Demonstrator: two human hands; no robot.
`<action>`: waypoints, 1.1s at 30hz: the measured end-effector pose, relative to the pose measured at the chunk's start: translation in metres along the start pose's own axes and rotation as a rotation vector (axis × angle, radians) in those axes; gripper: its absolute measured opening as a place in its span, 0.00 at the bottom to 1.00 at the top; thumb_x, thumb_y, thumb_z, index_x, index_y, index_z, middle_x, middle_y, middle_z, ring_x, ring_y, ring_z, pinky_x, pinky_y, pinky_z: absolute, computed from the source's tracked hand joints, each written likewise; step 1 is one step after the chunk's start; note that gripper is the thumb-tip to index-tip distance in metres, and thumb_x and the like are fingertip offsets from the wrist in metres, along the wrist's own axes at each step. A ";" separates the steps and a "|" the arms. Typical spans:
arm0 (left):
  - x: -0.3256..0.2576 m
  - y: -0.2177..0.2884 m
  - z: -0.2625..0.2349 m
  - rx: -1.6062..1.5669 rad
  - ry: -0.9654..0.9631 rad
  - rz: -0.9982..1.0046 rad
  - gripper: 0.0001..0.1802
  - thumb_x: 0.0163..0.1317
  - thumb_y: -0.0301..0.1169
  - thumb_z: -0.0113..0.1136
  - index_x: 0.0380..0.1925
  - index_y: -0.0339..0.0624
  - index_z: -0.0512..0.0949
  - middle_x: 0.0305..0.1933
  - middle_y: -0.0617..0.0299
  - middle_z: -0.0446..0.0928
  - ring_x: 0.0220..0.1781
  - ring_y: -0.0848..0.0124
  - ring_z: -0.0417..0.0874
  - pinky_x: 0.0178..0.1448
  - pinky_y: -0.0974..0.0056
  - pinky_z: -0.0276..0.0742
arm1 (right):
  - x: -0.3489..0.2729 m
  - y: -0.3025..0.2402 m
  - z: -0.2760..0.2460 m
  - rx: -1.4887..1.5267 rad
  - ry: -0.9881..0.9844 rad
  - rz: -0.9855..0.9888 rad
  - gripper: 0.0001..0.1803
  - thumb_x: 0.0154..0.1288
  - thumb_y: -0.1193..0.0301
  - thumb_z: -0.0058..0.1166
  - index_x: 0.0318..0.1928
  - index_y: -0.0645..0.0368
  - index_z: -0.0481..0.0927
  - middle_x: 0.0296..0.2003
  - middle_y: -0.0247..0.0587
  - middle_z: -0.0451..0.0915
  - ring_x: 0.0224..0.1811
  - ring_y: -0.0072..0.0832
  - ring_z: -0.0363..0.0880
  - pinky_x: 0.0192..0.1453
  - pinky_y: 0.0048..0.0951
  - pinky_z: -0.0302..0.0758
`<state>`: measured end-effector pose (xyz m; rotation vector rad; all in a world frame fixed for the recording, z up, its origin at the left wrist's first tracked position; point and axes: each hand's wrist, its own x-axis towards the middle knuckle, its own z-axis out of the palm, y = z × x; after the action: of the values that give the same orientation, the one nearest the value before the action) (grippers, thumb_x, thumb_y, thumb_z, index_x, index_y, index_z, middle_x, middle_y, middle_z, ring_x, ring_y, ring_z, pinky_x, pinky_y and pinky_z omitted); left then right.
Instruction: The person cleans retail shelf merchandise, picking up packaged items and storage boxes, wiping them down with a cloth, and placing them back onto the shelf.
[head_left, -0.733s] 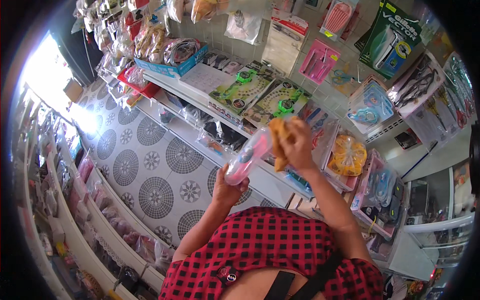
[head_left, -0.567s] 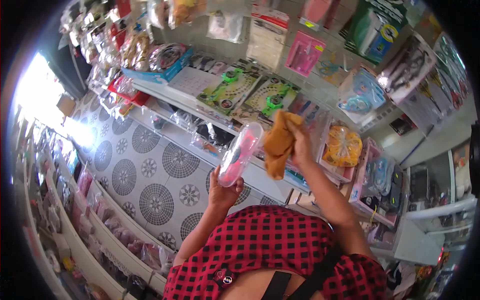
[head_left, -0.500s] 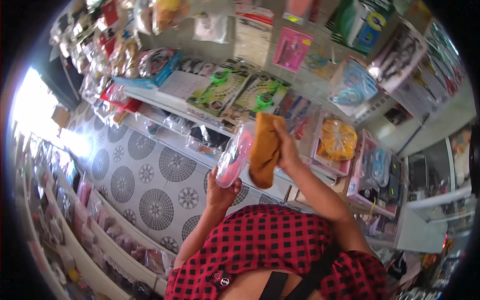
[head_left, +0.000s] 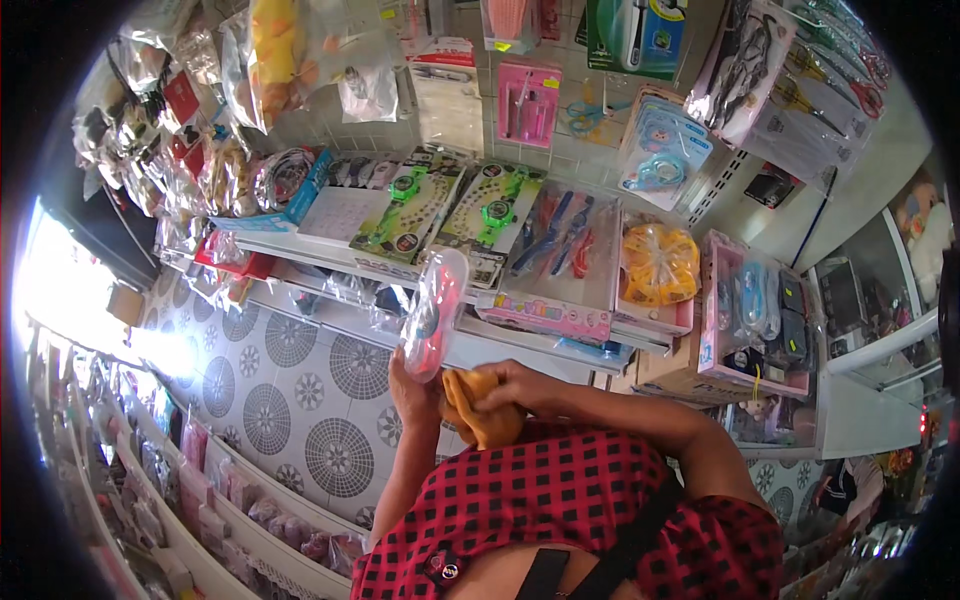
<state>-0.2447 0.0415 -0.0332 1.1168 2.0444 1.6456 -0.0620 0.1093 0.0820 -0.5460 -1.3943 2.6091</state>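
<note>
Container (head_left: pixel 436 315), clear, long, round-ended, pink contents, tilted in left hand (head_left: pixel 412 392) in front of the shelf (head_left: pixel 500 352); fingers curled round its lower end, upper end free. Right hand (head_left: pixel 512 388) closed on a bunched mustard cloth (head_left: pixel 478 415), just beside the container's low end and in front of the checked shirt (head_left: pixel 560 470). Handling, as judged: container likely light, thin-walled plastic, fairly stiff but dentable, smooth enough to slip; best gripped across the narrow width near the middle, since an end hold lets the far end swing, and without a hard squeeze. Cloth looks soft, limp and light, no fragility worry; any gathered fold gives a good grip. Hard to make out: glare and clear plastic blur what the pink contents are; can't tell if the container has a lid or a wrapper. Left fingertips mostly hidden behind the container, left palm partly behind the cloth. Can't tell whether cloth touches container or left hand. Right fingertips partly lost in the folds.
</note>
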 end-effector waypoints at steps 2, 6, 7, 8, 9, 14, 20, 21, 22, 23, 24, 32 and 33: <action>0.017 0.086 0.008 0.114 0.045 0.038 0.20 0.58 0.44 0.45 0.41 0.38 0.65 0.26 0.57 0.71 0.23 0.64 0.73 0.26 0.66 0.69 | -0.013 -0.009 -0.016 -0.087 -0.057 -0.128 0.19 0.47 0.78 0.54 0.43 0.64 0.73 0.37 0.34 0.76 0.40 0.21 0.73 0.47 0.23 0.68; 0.045 0.081 0.002 -0.949 -0.059 -0.500 0.18 0.61 0.44 0.39 0.39 0.42 0.65 0.22 0.61 0.69 0.18 0.70 0.70 0.21 0.71 0.66 | -0.051 -0.047 -0.040 0.108 0.243 -0.201 0.20 0.46 0.77 0.53 0.44 0.65 0.72 0.39 0.40 0.75 0.41 0.28 0.75 0.49 0.28 0.69; 0.051 0.084 0.004 -0.931 -0.080 -0.535 0.18 0.61 0.44 0.40 0.39 0.42 0.65 0.23 0.60 0.69 0.19 0.70 0.71 0.21 0.71 0.67 | -0.065 -0.053 -0.045 0.161 0.351 -0.266 0.20 0.46 0.76 0.52 0.44 0.65 0.71 0.39 0.41 0.75 0.41 0.30 0.75 0.49 0.29 0.70; 0.057 0.085 0.008 -0.911 -0.103 -0.573 0.18 0.60 0.45 0.41 0.40 0.41 0.65 0.24 0.60 0.70 0.20 0.69 0.72 0.22 0.71 0.67 | -0.079 -0.058 -0.054 0.215 0.461 -0.331 0.20 0.47 0.75 0.51 0.44 0.66 0.71 0.40 0.43 0.75 0.41 0.32 0.75 0.49 0.30 0.71; 0.062 0.082 0.012 -0.874 -0.099 -0.544 0.20 0.60 0.46 0.43 0.41 0.41 0.66 0.27 0.59 0.72 0.24 0.66 0.74 0.24 0.69 0.68 | -0.092 -0.055 -0.067 0.221 0.591 -0.373 0.22 0.46 0.74 0.49 0.47 0.65 0.69 0.41 0.43 0.74 0.42 0.33 0.74 0.50 0.32 0.70; 0.105 0.059 0.035 -1.130 -0.260 -0.788 0.22 0.58 0.49 0.45 0.40 0.42 0.70 0.31 0.58 0.75 0.26 0.64 0.75 0.24 0.66 0.68 | -0.162 -0.034 -0.108 0.286 0.909 -0.617 0.22 0.49 0.73 0.49 0.48 0.64 0.68 0.42 0.43 0.73 0.44 0.34 0.73 0.50 0.33 0.70; 0.132 0.069 0.057 -1.059 -0.277 -0.827 0.25 0.55 0.53 0.48 0.40 0.43 0.70 0.31 0.59 0.75 0.27 0.62 0.76 0.24 0.66 0.70 | -0.216 -0.024 -0.106 0.385 1.100 -0.871 0.22 0.52 0.70 0.49 0.49 0.63 0.67 0.44 0.43 0.72 0.46 0.35 0.72 0.51 0.35 0.70; 0.137 0.069 0.061 -1.031 -0.296 -0.829 0.25 0.56 0.53 0.46 0.42 0.43 0.70 0.33 0.57 0.75 0.28 0.61 0.77 0.26 0.65 0.72 | -0.223 -0.021 -0.106 0.369 1.107 -0.902 0.22 0.53 0.70 0.48 0.49 0.62 0.67 0.44 0.43 0.72 0.46 0.35 0.72 0.51 0.35 0.70; 0.140 0.070 0.065 -1.027 -0.306 -0.830 0.25 0.56 0.53 0.46 0.42 0.43 0.70 0.33 0.57 0.75 0.28 0.61 0.77 0.26 0.65 0.72 | -0.231 -0.019 -0.107 0.352 1.113 -0.932 0.21 0.53 0.69 0.48 0.49 0.62 0.67 0.45 0.43 0.72 0.46 0.35 0.72 0.51 0.35 0.70; 0.143 0.071 0.069 -1.027 -0.317 -0.807 0.25 0.57 0.53 0.45 0.43 0.43 0.70 0.33 0.57 0.75 0.29 0.60 0.77 0.27 0.64 0.73 | -0.237 -0.016 -0.108 0.355 1.118 -0.936 0.21 0.53 0.69 0.48 0.49 0.62 0.67 0.45 0.43 0.72 0.46 0.35 0.72 0.51 0.35 0.70; 0.145 0.071 0.071 -1.027 -0.324 -0.783 0.25 0.57 0.52 0.44 0.43 0.43 0.69 0.33 0.56 0.75 0.29 0.59 0.77 0.28 0.63 0.74 | -0.241 -0.013 -0.109 0.377 1.142 -0.960 0.21 0.54 0.69 0.48 0.49 0.62 0.67 0.45 0.43 0.72 0.46 0.35 0.72 0.52 0.35 0.69; 0.140 0.078 0.063 -1.045 -0.432 -0.782 0.25 0.59 0.48 0.43 0.46 0.40 0.65 0.41 0.51 0.71 0.34 0.55 0.77 0.34 0.57 0.76 | -0.242 -0.010 -0.102 0.452 1.187 -0.972 0.19 0.56 0.69 0.46 0.49 0.63 0.68 0.44 0.43 0.72 0.47 0.35 0.72 0.53 0.36 0.68; 0.138 0.077 0.060 -1.039 -0.488 -0.790 0.24 0.59 0.46 0.45 0.46 0.39 0.65 0.41 0.50 0.71 0.35 0.55 0.77 0.35 0.56 0.76 | -0.242 -0.004 -0.111 0.473 1.157 -0.977 0.19 0.56 0.69 0.46 0.49 0.63 0.68 0.44 0.43 0.72 0.47 0.34 0.72 0.53 0.36 0.68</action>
<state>-0.2669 0.1853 0.0525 0.2225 0.8571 1.4414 0.2038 0.1291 0.0897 -0.7994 -0.4120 1.2933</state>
